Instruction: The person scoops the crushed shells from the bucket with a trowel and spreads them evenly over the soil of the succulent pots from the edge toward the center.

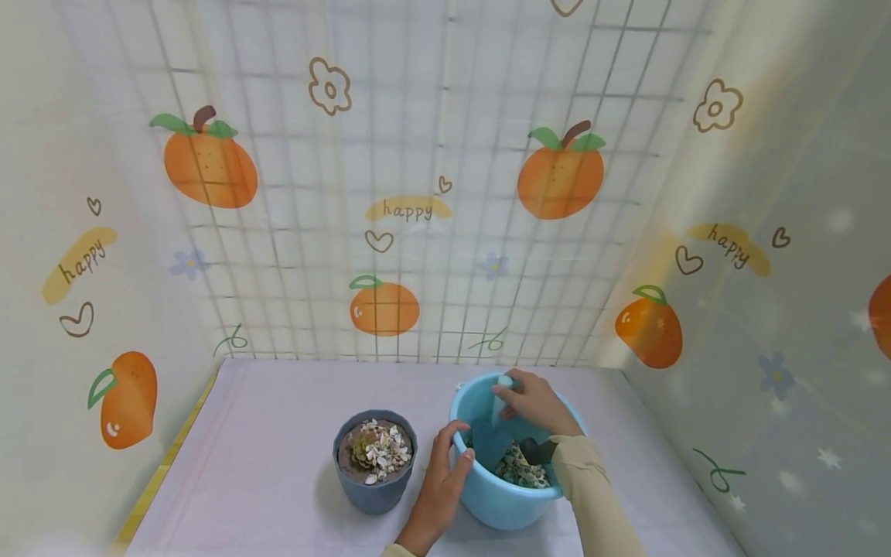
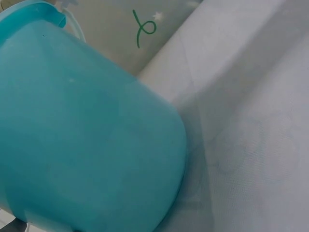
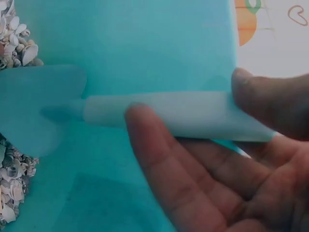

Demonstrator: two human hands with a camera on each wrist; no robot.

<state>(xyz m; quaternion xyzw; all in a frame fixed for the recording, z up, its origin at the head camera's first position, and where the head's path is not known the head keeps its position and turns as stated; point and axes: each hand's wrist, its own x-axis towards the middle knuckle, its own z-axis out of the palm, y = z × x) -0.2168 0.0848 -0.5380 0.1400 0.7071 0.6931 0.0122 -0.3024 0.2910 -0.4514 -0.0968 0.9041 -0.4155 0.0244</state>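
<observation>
A light blue plastic bucket [image 1: 508, 507] stands on the table with a heap of small shells [image 1: 518, 470] inside. My left hand [image 1: 440, 483] grips its near left rim, thumb and fingers spread along the edge; only the bucket's outer wall [image 2: 91, 130] fills the left wrist view. Inside the bucket, my right hand [image 1: 539, 402] holds a hand trowel by its pale handle [image 3: 159, 113], thumb on the upper end and fingers along the side. The trowel's blue blade [image 3: 38, 106] points down, its tip among the shells.
Left of the bucket stands a grey-blue flower pot [image 1: 376, 495] with a small succulent [image 1: 363, 449] and white shells [image 1: 390, 452] over brown soil. A pale cloth [image 1: 264, 456] covers the table. Printed curtains [image 1: 390, 155] close in the back and both sides, with a wire grid behind.
</observation>
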